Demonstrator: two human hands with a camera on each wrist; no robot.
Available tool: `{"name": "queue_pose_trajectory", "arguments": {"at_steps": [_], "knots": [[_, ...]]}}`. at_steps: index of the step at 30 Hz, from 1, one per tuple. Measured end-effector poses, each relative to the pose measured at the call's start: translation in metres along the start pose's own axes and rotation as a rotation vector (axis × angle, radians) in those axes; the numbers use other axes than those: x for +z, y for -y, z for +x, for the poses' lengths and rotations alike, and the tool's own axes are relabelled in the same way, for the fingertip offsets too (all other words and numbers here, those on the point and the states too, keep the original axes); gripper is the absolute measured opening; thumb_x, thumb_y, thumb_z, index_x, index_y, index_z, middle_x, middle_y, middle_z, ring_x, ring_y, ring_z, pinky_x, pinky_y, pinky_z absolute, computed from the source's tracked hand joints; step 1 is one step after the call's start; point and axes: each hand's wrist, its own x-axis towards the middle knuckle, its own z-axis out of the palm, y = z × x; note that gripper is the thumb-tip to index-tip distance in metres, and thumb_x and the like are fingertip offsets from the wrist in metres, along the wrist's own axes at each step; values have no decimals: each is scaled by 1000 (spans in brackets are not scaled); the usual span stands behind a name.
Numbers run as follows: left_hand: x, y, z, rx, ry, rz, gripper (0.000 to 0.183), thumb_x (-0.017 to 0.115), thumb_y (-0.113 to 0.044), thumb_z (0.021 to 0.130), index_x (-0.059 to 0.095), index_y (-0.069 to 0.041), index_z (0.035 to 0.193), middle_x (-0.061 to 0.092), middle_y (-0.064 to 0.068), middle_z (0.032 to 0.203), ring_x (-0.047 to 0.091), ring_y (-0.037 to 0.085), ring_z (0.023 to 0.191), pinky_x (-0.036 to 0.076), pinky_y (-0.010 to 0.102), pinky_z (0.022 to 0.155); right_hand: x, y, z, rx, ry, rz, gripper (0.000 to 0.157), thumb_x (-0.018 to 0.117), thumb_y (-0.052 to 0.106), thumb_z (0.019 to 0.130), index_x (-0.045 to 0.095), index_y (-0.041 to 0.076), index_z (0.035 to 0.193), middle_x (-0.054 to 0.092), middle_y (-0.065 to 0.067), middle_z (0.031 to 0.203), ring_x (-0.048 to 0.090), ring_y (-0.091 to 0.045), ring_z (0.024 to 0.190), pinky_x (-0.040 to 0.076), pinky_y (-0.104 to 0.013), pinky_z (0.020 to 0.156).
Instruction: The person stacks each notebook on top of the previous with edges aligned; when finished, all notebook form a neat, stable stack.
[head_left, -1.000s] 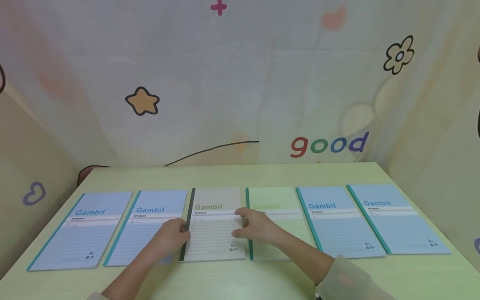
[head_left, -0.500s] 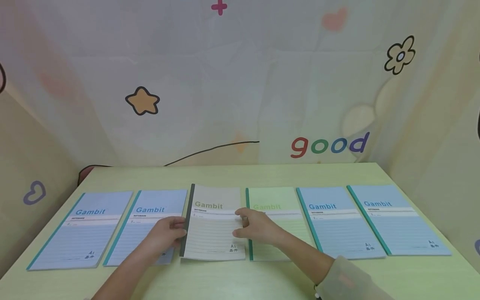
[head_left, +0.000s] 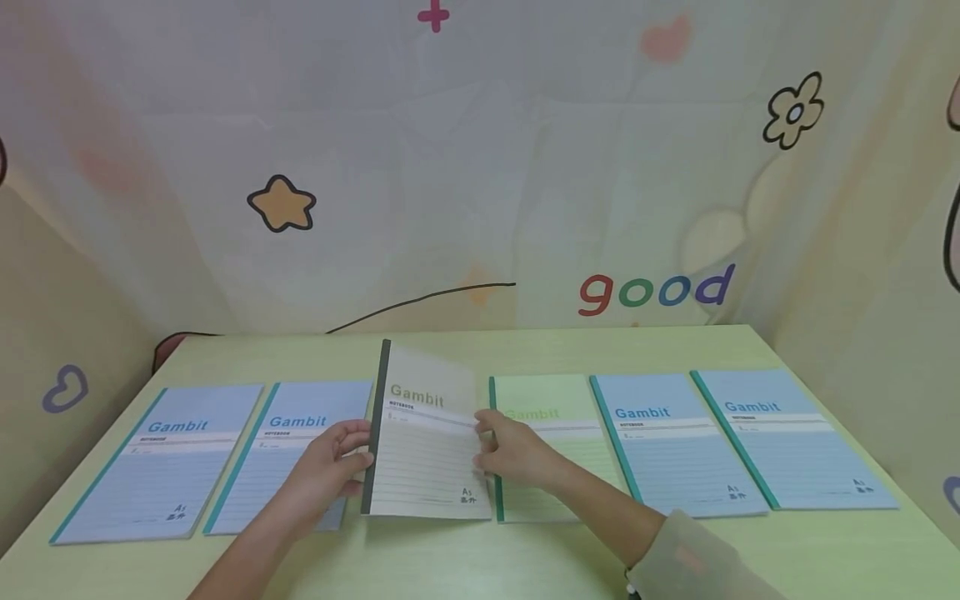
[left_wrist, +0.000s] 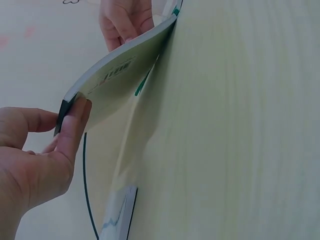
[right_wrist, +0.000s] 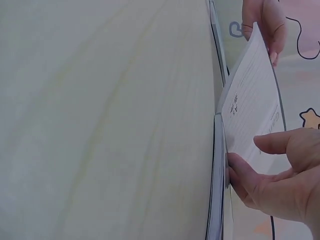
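A grey-white Gambit notebook (head_left: 427,442) with a dark spine is raised at its left side, its underside showing in the left wrist view. My left hand (head_left: 330,467) pinches that spine, thumb in front and fingers behind. The cover tilts and bends down toward its right edge, which stays low by the table. My right hand (head_left: 521,450) is at that right edge, thumb and forefinger apart, fingertips right at the cover. Beneath the right hand lies a green notebook (head_left: 555,396), partly hidden by the hand and forearm.
Two blue notebooks (head_left: 168,467) (head_left: 300,400) lie to the left, and two more blue notebooks (head_left: 682,458) (head_left: 787,450) to the right, all flat in one row. The pale table (head_left: 427,567) ends at a printed curtain (head_left: 450,208) behind and at both sides.
My left hand has taken hold of the grey-white notebook's spine and lifted that side up off the table, tilting the cover. My right hand has hardly moved.
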Motion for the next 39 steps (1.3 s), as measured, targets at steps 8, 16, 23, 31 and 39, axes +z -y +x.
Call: {"name": "queue_pose_trajectory", "arguments": {"at_steps": [8,16,23,31,39], "knots": [[0,-5,-8,47,14,-54,39,44,3,92,36,1,130,48,17,129,59,22,90,52,34,69,-7,-11,5,110,52,267,61,62,5,86,32,-1,139,56,-14,109,62,-23,86,51,-37,78],[5,-3,-4,48,30,-66,40,47,1,91,38,0,130,49,16,130,58,23,95,51,35,72,-26,-18,-4,109,41,408,41,59,4,88,43,0,126,56,-14,98,62,-23,74,54,-30,68],[25,-2,4,73,59,-122,40,48,3,89,39,5,128,48,19,129,59,22,92,53,35,71,-46,-24,-19,67,6,402,37,58,1,88,45,-1,123,55,-16,93,61,-25,73,54,-33,68],[56,-7,14,80,97,-129,40,49,5,88,39,6,127,50,20,125,59,23,88,53,35,68,-72,-38,-36,78,-30,364,38,58,3,89,42,-2,123,54,-16,92,61,-26,71,54,-34,67],[86,-8,25,91,150,-69,40,50,5,87,38,9,126,51,23,124,60,20,86,54,33,66,-95,-58,-53,92,-30,321,44,59,6,89,38,-5,126,52,-16,92,60,-26,72,54,-34,69]]}}
